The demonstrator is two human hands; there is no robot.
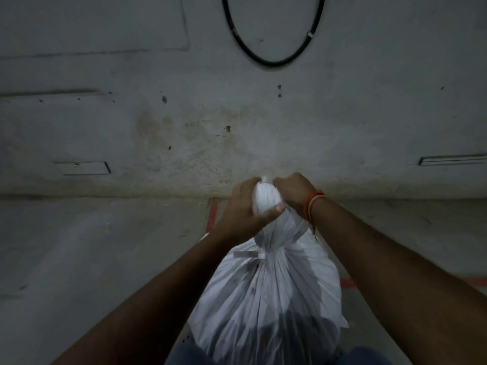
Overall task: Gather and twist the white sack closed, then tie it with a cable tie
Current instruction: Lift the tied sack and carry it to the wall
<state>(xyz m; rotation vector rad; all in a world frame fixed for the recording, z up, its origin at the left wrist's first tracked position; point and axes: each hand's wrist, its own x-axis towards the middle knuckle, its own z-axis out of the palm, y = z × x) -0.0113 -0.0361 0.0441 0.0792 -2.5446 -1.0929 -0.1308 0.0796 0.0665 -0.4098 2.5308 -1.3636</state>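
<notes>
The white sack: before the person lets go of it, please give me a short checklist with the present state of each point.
1. Neck gathered above white sack body: ok.
2. Cable tie around the neck: ok.
3. Tie pulled fully tight: cannot tell.
4. Left hand grips the bunched top: ok.
5. Right hand holds the top: ok.
6. Tie tail trimmed: not ok, it sticks out sideways.

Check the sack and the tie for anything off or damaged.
Nothing stands out. The white sack shows no tear or spill, and a white cable tie already cinches its neck. The left hand and right hand hold the gathered top above it.
</notes>
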